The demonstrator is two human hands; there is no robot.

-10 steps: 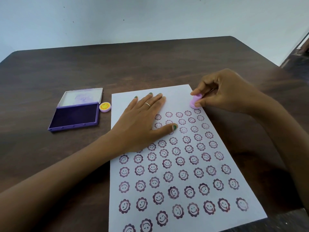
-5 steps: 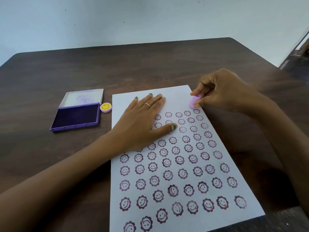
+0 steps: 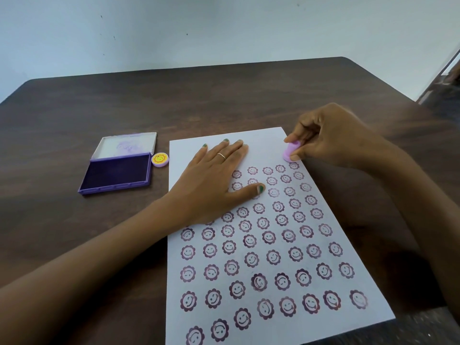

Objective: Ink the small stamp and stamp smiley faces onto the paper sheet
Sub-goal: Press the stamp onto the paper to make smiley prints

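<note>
White paper sheet [image 3: 261, 143] lying on dark wooden table [image 3: 224, 95], angled, near edge running out of the bottom of view. Covered near to far in rows of purple flower-shaped smiley prints [image 3: 251, 259], darker and bigger-looking near, fainter toward the far rows. Bare strip of paper left only at the far end.

Left forearm coming in from near left, crossing the sheet's left edge. Left hand [image 3: 216, 180] pressed flat, palm down, on the far-left part of the sheet, fingers spread and straight, gripping nothing; thumb pointing right over the prints. Thin ring [image 3: 221, 155] on one finger, green nail polish.

Right arm entering from the right side. Right hand [image 3: 331, 138] at the sheet's far-right corner, thumb and fingers pinched closed around small stamp [image 3: 290, 152], pale purple, tilted. Stamp's lower end at the paper just beyond the farthest row of prints; contact with the paper hard to tell.

Left of the sheet, on the table: purple ink pad [image 3: 117, 174] lying open, lid [image 3: 127, 146] folded back on the far side, ink-smeared. Small round cap with yellow smiley [image 3: 160, 159] between pad and sheet, just beside both.

Pale wall [image 3: 199, 28] beyond the far table edge.
</note>
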